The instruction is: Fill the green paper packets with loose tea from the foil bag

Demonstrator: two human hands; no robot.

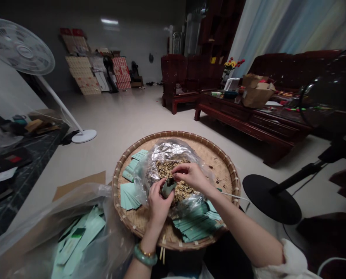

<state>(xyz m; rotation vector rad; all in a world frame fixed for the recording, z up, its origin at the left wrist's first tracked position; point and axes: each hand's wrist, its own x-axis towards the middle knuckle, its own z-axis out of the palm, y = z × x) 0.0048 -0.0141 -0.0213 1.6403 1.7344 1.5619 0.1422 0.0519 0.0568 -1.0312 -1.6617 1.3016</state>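
My left hand (158,203) is closed around a small pale green packet (167,188), held with its mouth up. My right hand (192,176) pinches at the packet's dark opening; what lies between its fingertips is too small to make out. Below both hands is a clear plastic bag (173,146), spread open and full of a loose dried brown and yellowish mix (183,190). The bag lies on a round woven bamboo tray (219,155). Flat green packets (129,196) lie fanned at the tray's left, and a larger pile of green packets (194,224) lies at its near side.
A plastic bag (82,232) of filled-looking green packets stands left of the tray. A white fan (84,135) stands at the left and a black fan (272,197) at the right. A dark wooden table (248,124) carries a paper bag (257,93).
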